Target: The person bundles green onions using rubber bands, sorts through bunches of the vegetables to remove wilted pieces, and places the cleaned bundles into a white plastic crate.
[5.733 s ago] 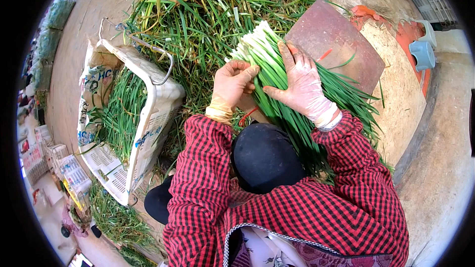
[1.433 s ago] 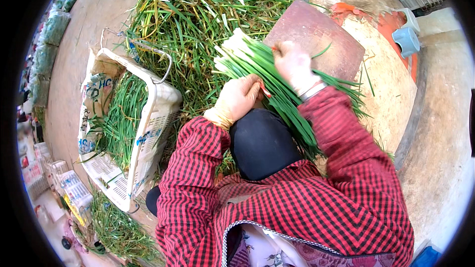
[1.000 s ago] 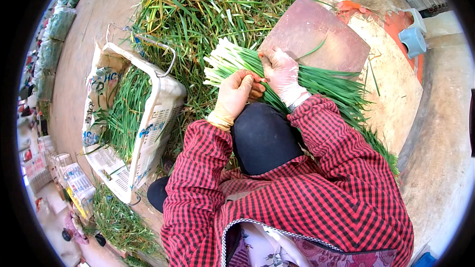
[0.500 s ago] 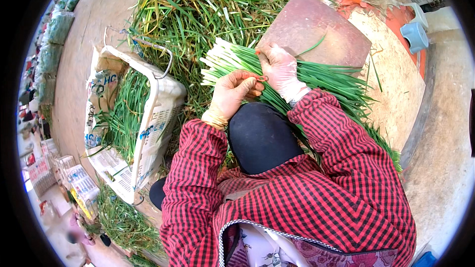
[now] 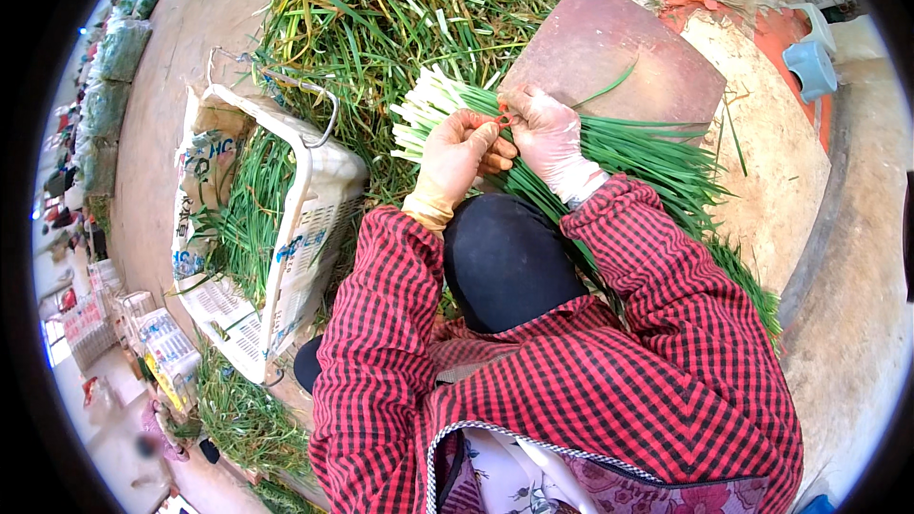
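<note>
A bundle of long green chives (image 5: pixel 638 149) with white stem ends lies crosswise above my bent knee, leaves trailing right. My left hand (image 5: pixel 455 154), in a thin glove, is pinched on a thin red tie (image 5: pixel 504 118) over the stems. On the bundle's other side, my gloved right hand (image 5: pixel 549 128) also has its fingertips closed on that red tie. The tie's loop stands just above the bundle; its part under the stems is hidden. Beneath the leaves is a flat reddish-brown board (image 5: pixel 619 52).
Left of my knee, a white plastic crate (image 5: pixel 319 209) with a wire handle holds more chives (image 5: pixel 257 205). A large heap of loose greens (image 5: pixel 409 14) spreads beyond my hands. A light-blue plastic stool (image 5: pixel 809 71) stands at the far right. Stacked packages (image 5: pixel 119 52) line the far left.
My two hands have come closer together at the red tie, the right fingertips now on it too. The whole view has shifted slightly.
</note>
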`<state>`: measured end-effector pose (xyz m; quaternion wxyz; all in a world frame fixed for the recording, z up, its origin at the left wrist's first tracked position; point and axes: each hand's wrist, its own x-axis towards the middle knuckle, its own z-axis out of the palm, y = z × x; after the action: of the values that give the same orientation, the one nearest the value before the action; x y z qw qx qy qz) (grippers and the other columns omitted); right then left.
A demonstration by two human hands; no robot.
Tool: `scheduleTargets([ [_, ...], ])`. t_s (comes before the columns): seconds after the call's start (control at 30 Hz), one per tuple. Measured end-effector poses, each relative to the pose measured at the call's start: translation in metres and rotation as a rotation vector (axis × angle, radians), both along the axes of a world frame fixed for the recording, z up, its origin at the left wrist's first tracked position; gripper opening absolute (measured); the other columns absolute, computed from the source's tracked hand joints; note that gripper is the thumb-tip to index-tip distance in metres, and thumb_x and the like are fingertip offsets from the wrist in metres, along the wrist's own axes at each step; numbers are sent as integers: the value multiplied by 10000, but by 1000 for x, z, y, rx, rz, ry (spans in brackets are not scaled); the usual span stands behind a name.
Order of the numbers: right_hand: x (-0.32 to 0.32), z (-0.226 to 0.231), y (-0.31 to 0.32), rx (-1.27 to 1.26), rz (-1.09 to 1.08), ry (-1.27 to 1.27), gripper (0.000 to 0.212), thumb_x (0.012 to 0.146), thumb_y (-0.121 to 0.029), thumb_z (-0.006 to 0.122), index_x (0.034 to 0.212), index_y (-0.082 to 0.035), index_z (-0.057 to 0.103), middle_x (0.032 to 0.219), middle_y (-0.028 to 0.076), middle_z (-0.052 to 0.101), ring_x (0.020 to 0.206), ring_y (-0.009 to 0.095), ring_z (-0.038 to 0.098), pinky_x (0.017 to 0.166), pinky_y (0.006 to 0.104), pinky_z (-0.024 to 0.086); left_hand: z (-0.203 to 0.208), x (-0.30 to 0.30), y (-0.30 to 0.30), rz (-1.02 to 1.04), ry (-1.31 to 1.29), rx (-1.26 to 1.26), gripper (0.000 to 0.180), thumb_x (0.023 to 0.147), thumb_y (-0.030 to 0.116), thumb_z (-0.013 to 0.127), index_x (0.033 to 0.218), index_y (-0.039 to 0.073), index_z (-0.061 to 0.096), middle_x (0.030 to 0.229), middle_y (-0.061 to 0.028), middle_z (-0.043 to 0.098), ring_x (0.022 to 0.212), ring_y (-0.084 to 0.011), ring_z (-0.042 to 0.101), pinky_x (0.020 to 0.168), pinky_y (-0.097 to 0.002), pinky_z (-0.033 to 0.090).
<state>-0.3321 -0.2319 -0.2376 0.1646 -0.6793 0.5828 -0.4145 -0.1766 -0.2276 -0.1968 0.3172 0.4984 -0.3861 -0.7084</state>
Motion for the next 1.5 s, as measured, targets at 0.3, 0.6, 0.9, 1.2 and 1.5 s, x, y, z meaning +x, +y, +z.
scheduleTargets([
  [0.3, -5, -8, 1, 20, 35, -99, 147, 821, -62, 632, 939, -130, 687, 897, 82, 677, 798, 313, 664, 677, 378, 531, 6, -5, -8, 1, -133, 59, 189, 977, 177, 546, 1029, -4, 542, 814, -124, 696, 617, -178, 665, 572, -284, 544],
  [0.6, -21, 0, -2, 127, 135, -135, 303, 858, -134, 621, 1157, -133, 672, 968, 149, 679, 882, 327, 665, 784, 388, 533, 15, -33, -28, -7, -530, 93, 178, 936, 136, 530, 982, -30, 579, 737, -128, 700, 551, -187, 666, 480, -299, 520],
  [0.9, -20, 2, -3, 226, 169, -94, 225, 897, -227, 642, 1095, -140, 703, 929, 122, 687, 849, 324, 666, 757, 403, 530, 19, -35, -29, -31, -620, 64, 170, 929, 106, 508, 954, -33, 602, 698, -120, 701, 528, -184, 659, 485, -304, 519],
  [1.2, -19, -23, -9, 229, -12, -277, 196, 911, -262, 609, 982, -112, 712, 883, 143, 685, 827, 334, 667, 733, 412, 517, 27, -43, 17, -488, -1073, -583, 351, 874, 270, 599, 1159, 68, 625, 772, -140, 695, 729, -321, 680, 680, -426, 533],
  [1.5, -5, 53, 10, 46, 156, -377, 30, 891, -17, 617, 920, -22, 625, 840, 115, 638, 760, 268, 653, 689, 332, 509, 9, 27, -43, -145, -1271, -1141, 332, 984, 284, 446, 1171, 96, 647, 1144, -151, 641, 1223, -286, 512, 1125, -475, 258],
])
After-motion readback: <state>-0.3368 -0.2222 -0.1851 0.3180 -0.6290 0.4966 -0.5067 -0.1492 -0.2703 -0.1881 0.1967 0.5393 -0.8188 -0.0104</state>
